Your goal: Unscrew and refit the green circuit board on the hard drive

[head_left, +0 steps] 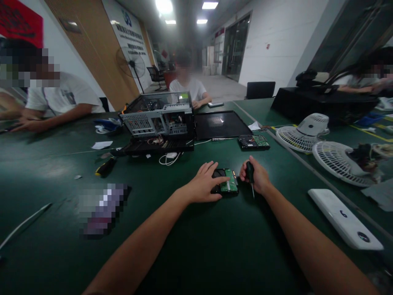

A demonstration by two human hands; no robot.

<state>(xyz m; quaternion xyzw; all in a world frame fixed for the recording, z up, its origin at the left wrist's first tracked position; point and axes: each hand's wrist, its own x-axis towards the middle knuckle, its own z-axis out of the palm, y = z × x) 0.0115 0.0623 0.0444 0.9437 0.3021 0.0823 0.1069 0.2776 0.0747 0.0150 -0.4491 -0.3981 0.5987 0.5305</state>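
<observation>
A hard drive with a green circuit board (232,186) lies flat on the green table (196,254). My left hand (204,182) rests over its left part, fingers spread, the index finger reaching onto the board. To the right of the drive, my right hand (257,176) is closed around a screwdriver (250,173), whose dark handle is in the fist and whose metal tip points down toward the table, apart from the drive. A second hard drive (254,142) lies farther back, beyond my right hand.
An open computer case (159,123) stands at the back, beside a black panel (221,124). Pliers (106,167) lie left; white fan parts (337,162) and a white device (345,219) are right. People sit around the table, one (187,88) opposite.
</observation>
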